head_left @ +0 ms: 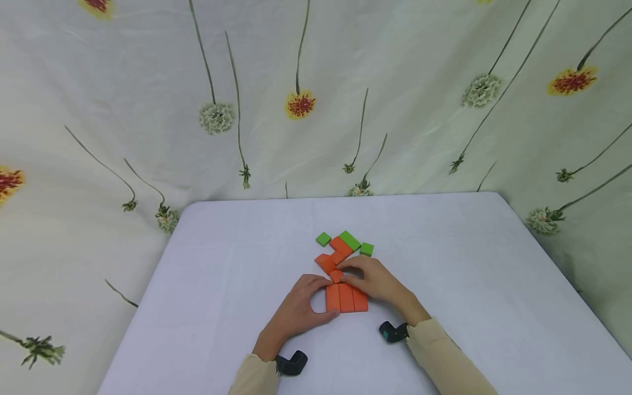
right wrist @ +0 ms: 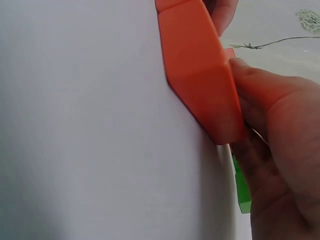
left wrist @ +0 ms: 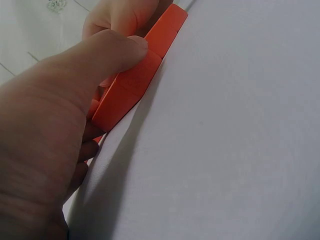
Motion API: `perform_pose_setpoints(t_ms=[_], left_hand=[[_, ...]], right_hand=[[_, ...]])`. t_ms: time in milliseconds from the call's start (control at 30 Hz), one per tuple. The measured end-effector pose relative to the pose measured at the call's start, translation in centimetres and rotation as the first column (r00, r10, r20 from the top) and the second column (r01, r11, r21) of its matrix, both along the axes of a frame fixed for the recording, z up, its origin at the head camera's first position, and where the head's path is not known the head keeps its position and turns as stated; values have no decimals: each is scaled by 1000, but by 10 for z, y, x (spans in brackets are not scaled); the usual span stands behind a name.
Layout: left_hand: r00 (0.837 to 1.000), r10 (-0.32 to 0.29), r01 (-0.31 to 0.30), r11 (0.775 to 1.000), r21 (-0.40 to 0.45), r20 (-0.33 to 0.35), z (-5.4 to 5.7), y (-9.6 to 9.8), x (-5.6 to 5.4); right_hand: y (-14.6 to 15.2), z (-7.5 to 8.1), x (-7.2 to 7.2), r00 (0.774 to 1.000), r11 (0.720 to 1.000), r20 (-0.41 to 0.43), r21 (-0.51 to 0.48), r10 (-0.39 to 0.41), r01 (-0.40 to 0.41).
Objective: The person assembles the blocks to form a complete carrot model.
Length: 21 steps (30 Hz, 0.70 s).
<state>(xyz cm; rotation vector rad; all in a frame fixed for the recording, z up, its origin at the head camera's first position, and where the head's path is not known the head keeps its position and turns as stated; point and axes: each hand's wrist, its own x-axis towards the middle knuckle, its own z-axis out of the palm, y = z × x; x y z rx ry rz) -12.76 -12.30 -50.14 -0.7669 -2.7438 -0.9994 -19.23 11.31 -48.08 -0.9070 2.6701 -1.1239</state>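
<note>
- The left hand [head_left: 298,303] is curving, partly open, around the left end of the orange row [head_left: 346,298] at lower centre; its thumb is touching the near edge and its fingers are lying along the far edge, probably to keep the blocks from sliding apart.
- A green cube [head_left: 323,238] is sitting by itself on the desk [head_left: 222,274], above the angled orange block [head_left: 325,263], which is lying with its lower end near the small orange block [head_left: 336,275].
- That small block is resting just above the row, close to both hands, seemingly so that its position can be adjusted against the row.
- Higher up, more orange blocks [head_left: 341,247] are leaning diagonally towards the long green block [head_left: 349,240], perhaps to continue one connected shape.
- Another green cube [head_left: 367,249] is lying just right of these.
- The right hand [head_left: 377,280] is nearly closing thumb and fingers, apparently pinching the small block, likely for fine placement.
</note>
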Motion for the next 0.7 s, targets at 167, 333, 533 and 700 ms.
perform_pose_setpoints(t_ms=[167, 333, 533, 700], left_hand=[[1000, -6, 6, 1000, 6, -6, -1, 1, 0], [1000, -4, 4, 1000, 2, -14, -2, 1, -1], [1000, 14, -14, 1000, 3, 11, -1, 1, -1], [1000, 9, -9, 1000, 12, 23, 1, 1, 0]], right_hand=[[4, -1, 2, 999, 999, -26, 8, -39, 40], [9, 1, 7, 995, 997, -65, -30, -71, 69], [17, 4, 18, 991, 990, -80, -94, -108, 100], [22, 6, 28, 990, 989, -80, -104, -113, 104]])
